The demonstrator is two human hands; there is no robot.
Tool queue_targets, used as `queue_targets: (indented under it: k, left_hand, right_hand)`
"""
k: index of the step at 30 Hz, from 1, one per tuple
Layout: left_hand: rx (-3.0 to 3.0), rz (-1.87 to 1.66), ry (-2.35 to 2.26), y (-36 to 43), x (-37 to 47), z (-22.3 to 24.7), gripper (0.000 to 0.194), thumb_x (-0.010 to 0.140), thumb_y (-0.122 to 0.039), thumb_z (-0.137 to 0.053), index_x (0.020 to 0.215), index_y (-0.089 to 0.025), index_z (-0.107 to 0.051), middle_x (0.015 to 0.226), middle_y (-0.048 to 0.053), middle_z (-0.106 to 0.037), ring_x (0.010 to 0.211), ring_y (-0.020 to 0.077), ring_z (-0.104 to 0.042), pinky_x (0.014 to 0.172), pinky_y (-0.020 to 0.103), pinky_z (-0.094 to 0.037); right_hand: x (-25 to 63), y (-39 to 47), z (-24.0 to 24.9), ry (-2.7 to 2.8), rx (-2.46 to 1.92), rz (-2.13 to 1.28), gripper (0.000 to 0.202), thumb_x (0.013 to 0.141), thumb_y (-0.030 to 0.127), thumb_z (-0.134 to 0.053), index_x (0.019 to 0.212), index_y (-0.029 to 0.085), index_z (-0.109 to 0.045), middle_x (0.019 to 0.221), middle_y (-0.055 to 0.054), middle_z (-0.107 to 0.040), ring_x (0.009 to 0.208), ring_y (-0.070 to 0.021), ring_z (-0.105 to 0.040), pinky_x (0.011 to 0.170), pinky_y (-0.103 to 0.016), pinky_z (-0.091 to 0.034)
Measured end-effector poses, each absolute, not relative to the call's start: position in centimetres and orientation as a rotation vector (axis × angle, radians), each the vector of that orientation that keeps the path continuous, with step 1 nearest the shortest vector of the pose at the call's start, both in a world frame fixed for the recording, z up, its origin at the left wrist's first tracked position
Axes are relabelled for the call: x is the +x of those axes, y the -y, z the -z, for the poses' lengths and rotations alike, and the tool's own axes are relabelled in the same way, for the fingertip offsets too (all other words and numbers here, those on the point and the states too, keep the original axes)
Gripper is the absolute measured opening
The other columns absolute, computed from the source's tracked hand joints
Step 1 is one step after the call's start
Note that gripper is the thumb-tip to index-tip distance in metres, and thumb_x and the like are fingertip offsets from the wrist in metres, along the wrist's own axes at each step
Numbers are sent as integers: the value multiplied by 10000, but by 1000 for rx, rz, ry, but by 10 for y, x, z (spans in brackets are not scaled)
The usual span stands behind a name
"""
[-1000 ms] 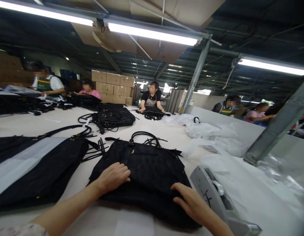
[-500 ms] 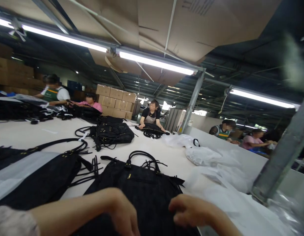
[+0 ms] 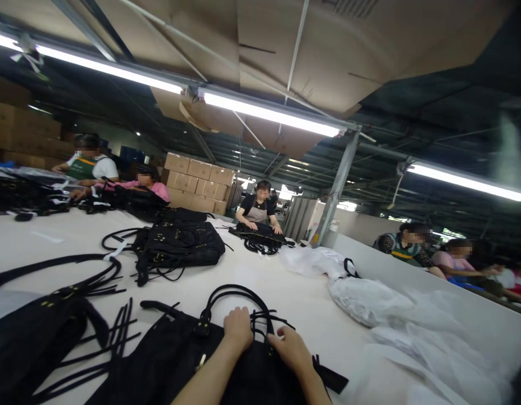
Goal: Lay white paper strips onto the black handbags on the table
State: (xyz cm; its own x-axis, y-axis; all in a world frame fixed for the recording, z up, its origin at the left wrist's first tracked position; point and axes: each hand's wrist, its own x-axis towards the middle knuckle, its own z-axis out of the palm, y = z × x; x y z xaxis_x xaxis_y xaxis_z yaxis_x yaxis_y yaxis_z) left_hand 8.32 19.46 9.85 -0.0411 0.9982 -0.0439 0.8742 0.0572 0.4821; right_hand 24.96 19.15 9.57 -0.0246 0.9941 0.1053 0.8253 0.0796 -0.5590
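At the bottom centre of the frame, the left hand [image 3: 238,327] and right hand [image 3: 288,347] rest side by side on the top edge of a black handbag [image 3: 167,365], fingers curled down at its handles [image 3: 235,298]; whether they grip anything cannot be told. Left of it lies another black bag [image 3: 28,343]. Farther up the white table [image 3: 294,298] sits a third bag [image 3: 180,247], white plastic bags [image 3: 370,301] at right, co-workers beyond.

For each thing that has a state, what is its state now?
Left hand: resting on black handbag, at its top edge.
Right hand: resting on the same bag.
Black handbag: lying flat, handles arched up.
Second handbag: lying untouched.
White plastic bags: crumpled.
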Motion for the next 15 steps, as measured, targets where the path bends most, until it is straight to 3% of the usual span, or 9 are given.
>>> queue_targets:
  k: [3,6,9,11,15]
  left_hand:
    - [1780,-582,-1990,-206,85,-81,284,944,-298,-615,1186,-149,-604,1229,93,-613,1197,272,-550,1047,533,-421]
    - [1607,-730,-1972,-218,75,-74,272,972,-342,-573,1155,-143,-608,1132,81,-647,1090,243,-610,983,493,-481]
    - [1424,-834,-1879,-230,63,-76,295,989,-386,-541,1141,-140,-601,1009,57,-665,864,181,-660,797,382,-568]
    - [1363,-862,-1808,-236,59,-80,296,985,-389,-552,1137,-139,-600,994,52,-662,800,159,-657,714,332,-579]
    - [1429,-877,-1725,-232,72,-88,301,978,-383,-565,1166,-151,-596,1096,77,-647,890,184,-654,764,362,-581]
  right_hand:
    - [254,-210,-81,1797,-1706,-684,156,647,365,-637,621,213,-611,639,-25,-651,765,-253,-650,673,-325,-474]
    - [259,-218,-77,1665,-1557,-907,186,674,379,-556,637,200,-591,607,-26,-627,690,-231,-633,619,-313,-482]
    - [265,-213,-81,1504,-1360,-1070,320,724,449,-503,834,181,-638,778,-64,-688,775,-238,-659,685,-339,-534]
    - [267,-205,-87,1333,-1118,-1244,385,701,461,-568,947,180,-659,910,-83,-714,870,-252,-672,787,-382,-550]
    - [260,-190,-106,1148,-721,-1548,432,624,287,-681,1046,199,-715,1107,-92,-732,1084,-271,-655,1022,-457,-468]
